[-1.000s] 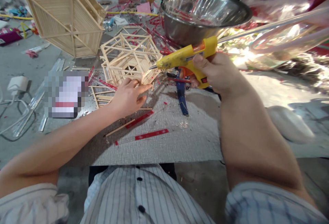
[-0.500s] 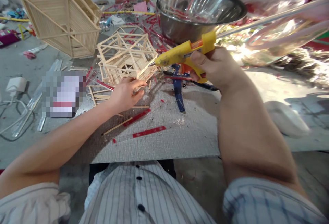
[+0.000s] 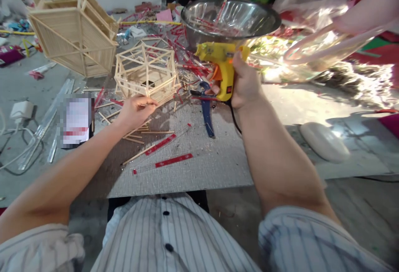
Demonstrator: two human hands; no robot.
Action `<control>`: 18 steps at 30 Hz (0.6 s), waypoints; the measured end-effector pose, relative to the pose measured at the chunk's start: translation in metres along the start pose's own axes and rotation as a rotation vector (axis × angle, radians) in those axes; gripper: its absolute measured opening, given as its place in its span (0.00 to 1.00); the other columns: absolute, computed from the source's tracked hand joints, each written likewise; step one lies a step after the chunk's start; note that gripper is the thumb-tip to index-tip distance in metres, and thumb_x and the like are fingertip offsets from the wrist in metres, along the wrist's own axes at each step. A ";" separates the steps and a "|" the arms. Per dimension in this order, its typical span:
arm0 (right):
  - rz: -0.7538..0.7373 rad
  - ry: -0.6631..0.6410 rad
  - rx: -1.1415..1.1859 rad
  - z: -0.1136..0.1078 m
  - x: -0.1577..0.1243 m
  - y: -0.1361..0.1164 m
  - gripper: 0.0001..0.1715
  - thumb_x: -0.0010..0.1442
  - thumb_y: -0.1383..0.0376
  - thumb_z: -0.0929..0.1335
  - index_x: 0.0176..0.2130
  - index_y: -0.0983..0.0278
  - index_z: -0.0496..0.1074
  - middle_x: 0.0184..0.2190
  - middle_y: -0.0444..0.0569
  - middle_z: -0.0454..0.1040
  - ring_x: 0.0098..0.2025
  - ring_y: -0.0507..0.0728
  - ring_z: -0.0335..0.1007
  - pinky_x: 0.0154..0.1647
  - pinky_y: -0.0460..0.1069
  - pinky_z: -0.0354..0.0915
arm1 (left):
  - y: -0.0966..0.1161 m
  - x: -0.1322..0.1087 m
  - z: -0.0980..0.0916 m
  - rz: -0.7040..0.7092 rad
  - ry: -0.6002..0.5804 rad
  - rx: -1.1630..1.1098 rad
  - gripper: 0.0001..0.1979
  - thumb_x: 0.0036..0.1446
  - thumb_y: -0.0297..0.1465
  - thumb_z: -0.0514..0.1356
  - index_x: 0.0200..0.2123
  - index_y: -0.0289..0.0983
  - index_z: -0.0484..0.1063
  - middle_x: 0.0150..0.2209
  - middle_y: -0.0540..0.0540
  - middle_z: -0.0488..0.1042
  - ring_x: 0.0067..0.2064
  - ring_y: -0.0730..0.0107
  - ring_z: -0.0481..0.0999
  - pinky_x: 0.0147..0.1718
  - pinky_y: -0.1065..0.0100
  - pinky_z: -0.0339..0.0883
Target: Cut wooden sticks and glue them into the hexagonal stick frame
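Observation:
My right hand [image 3: 247, 78] is wrapped round the handle of a yellow hot glue gun [image 3: 222, 53] with an orange trigger, its nozzle pointing left. The gun is held above the table, apart from the open wooden stick frame [image 3: 146, 62]. That many-sided frame sits on the table to the left of the gun. At its near lower edge, my left hand [image 3: 137, 112] has its fingers closed in a pinch; the fingers cover the exact spot they grip. Loose wooden sticks [image 3: 134, 137] lie beneath and beside my left wrist. Blue-handled pliers [image 3: 206, 114] lie below the glue gun.
A larger stick-built structure [image 3: 73, 41] stands tilted at the back left. Behind the gun is a steel bowl [image 3: 230, 33] with red strips. A phone [image 3: 76, 120], a white charger [image 3: 21, 110], red-and-clear strips [image 3: 173, 160] and a white oval object [image 3: 324, 141] lie around the table.
My right hand has drawn the glue gun back from the stick frame and turned it more upright. The left hand stays at the frame's near edge. The view has shifted slightly.

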State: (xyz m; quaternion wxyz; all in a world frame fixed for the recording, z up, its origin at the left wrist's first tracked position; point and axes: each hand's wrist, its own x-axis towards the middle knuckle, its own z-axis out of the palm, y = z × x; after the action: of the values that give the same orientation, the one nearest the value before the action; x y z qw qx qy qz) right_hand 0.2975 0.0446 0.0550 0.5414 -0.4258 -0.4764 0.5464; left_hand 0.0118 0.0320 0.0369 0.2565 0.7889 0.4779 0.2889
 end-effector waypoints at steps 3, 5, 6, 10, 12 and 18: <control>-0.010 0.055 0.026 0.001 0.002 0.004 0.31 0.52 0.34 0.61 0.33 0.57 0.69 0.25 0.45 0.74 0.19 0.51 0.61 0.26 0.53 0.69 | -0.009 0.008 -0.011 -0.066 0.028 -0.047 0.10 0.54 0.31 0.57 0.31 0.33 0.77 0.36 0.44 0.79 0.39 0.70 0.75 0.42 0.68 0.68; -0.005 0.060 0.043 0.000 0.003 0.006 0.31 0.53 0.35 0.60 0.33 0.57 0.69 0.25 0.45 0.74 0.20 0.51 0.61 0.28 0.53 0.69 | -0.016 0.010 -0.018 -0.102 0.030 -0.064 0.10 0.55 0.31 0.57 0.31 0.32 0.76 0.37 0.45 0.78 0.39 0.72 0.74 0.43 0.68 0.68; -0.001 0.050 0.056 -0.001 0.003 0.007 0.30 0.53 0.36 0.61 0.34 0.58 0.69 0.26 0.45 0.74 0.20 0.51 0.61 0.29 0.53 0.70 | -0.019 0.010 -0.021 -0.106 0.020 -0.056 0.10 0.55 0.31 0.57 0.32 0.32 0.77 0.38 0.45 0.78 0.40 0.72 0.74 0.43 0.67 0.68; -0.007 0.026 0.112 -0.005 0.003 0.008 0.28 0.54 0.39 0.63 0.34 0.60 0.69 0.26 0.45 0.74 0.18 0.49 0.59 0.31 0.54 0.69 | -0.018 -0.005 -0.033 -0.019 -0.026 0.208 0.14 0.58 0.33 0.56 0.41 0.35 0.79 0.44 0.42 0.77 0.43 0.67 0.75 0.44 0.64 0.68; -0.009 0.031 0.124 -0.006 0.004 0.008 0.28 0.52 0.39 0.64 0.32 0.60 0.68 0.26 0.46 0.74 0.21 0.50 0.63 0.31 0.54 0.69 | -0.007 -0.017 -0.039 0.028 0.019 0.485 0.15 0.60 0.33 0.54 0.43 0.38 0.79 0.49 0.41 0.76 0.43 0.63 0.75 0.43 0.61 0.68; -0.024 0.057 0.163 -0.006 0.003 0.008 0.28 0.50 0.40 0.66 0.31 0.61 0.69 0.29 0.50 0.76 0.27 0.55 0.70 0.32 0.56 0.71 | 0.039 -0.028 -0.031 0.154 0.006 0.716 0.15 0.63 0.35 0.52 0.36 0.41 0.79 0.37 0.45 0.78 0.39 0.63 0.76 0.33 0.66 0.66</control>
State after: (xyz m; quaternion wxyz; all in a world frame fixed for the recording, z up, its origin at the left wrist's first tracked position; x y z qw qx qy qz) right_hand 0.3018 0.0487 0.0462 0.5940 -0.3902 -0.4199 0.5645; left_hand 0.0031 -0.0059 0.0797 -0.0600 0.8616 0.4886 0.1240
